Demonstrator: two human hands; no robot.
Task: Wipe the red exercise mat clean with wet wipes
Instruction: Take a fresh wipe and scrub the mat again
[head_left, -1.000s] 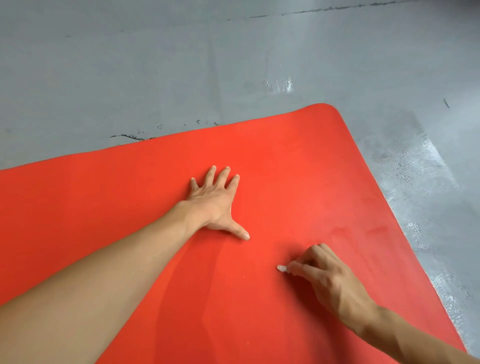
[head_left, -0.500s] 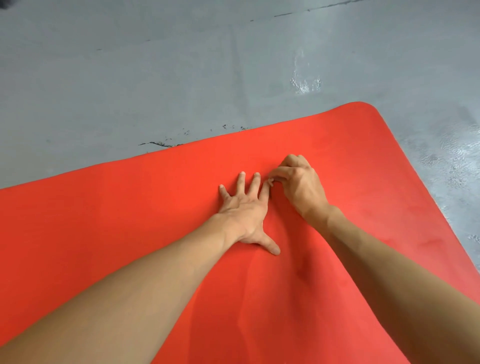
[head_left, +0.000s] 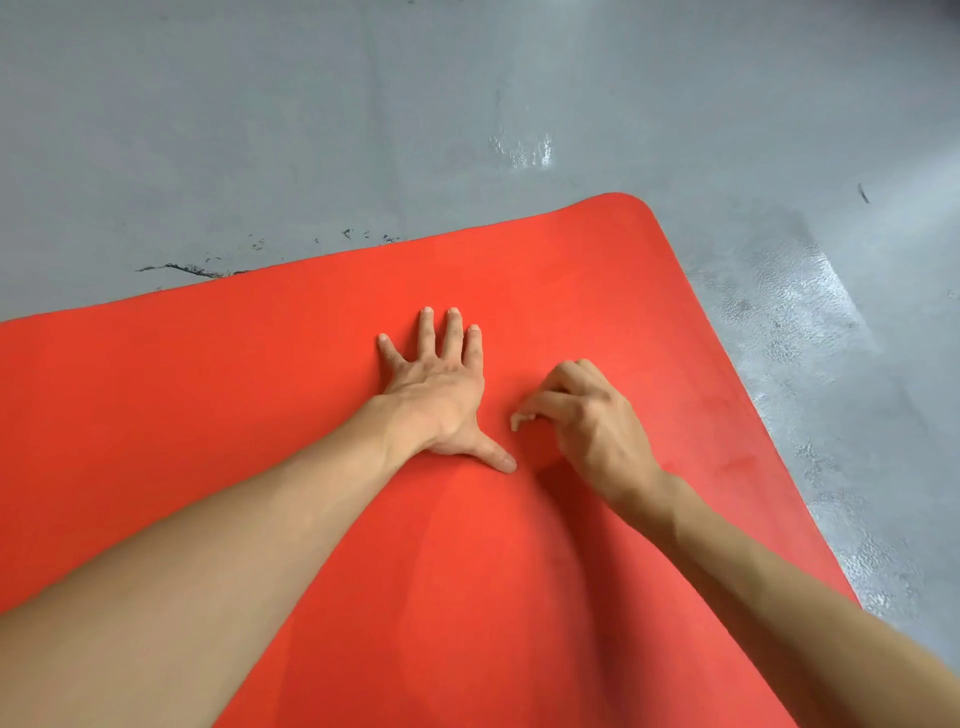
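The red exercise mat (head_left: 571, 322) lies flat on the grey floor (head_left: 311, 130), filling the lower frame from 9 o'clock across to 4 o'clock, its rounded corner poking up toward 1 o'clock. Left hand (head_left: 441, 389) is planted palm-down near the middle of the mat, fingers (head_left: 453, 332) straight and spread, pointing to 12 o'clock, thumb splayed out toward 4 o'clock and flat on the red surface. It grips nothing, just presses. Just beside it, at its 3 o'clock, the right hand (head_left: 587, 415) sits knuckles-up on the mat, fingers curled under, thumb and forefinger drawn together. A small pale scrap (head_left: 515, 422) shows at those fingertips, pointing toward 9 o'clock at the left thumb; it is too small to tell for certain whether that is the wet wipe or a fingernail, so whether the right fingers pinch anything I cannot tell. The two hands are close but apart, a strip of red between them. Both bare forearms run in from the bottom, left from 7 o'clock, right from 5 o'clock. The floor has dark scuff marks (head_left: 192, 269) along the mat's far edge at 10 o'clock, and shiny patches at 3 o'clock.
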